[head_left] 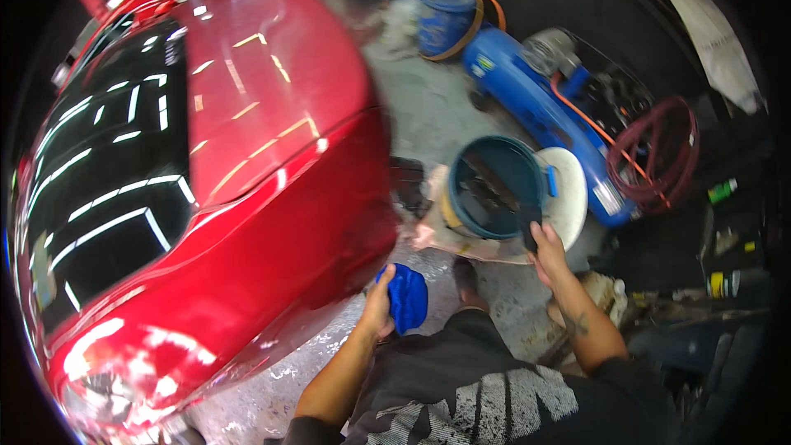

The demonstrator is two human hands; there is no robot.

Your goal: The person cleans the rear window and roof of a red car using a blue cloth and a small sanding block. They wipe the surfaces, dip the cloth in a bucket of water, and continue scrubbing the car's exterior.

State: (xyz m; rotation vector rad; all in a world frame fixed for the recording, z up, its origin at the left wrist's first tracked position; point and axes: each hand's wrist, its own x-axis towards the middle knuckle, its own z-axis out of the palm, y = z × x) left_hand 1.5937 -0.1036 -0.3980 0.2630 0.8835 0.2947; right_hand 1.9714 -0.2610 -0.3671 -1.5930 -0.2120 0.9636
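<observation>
Closed around a bright blue cloth or pad [409, 298], my left hand [379, 306] is beside the lower side of a glossy red car [305, 206]. My right hand [549, 255] grips a black flat-handled tool [530, 227] at the near right rim of a dark teal bucket [470, 227]. A dark bar shape slants across the inside of the bucket, and I cannot tell whether it belongs to that tool. What else lies in the bucket is too dark to make out.
A blue air compressor [527, 99] lies beyond the bucket, with a coiled dark red hose [659, 152] at its end. Behind it stands a blue pail [445, 21]. A round white lid-like piece [568, 189] is right of the bucket. The grey floor [412, 103] looks wet.
</observation>
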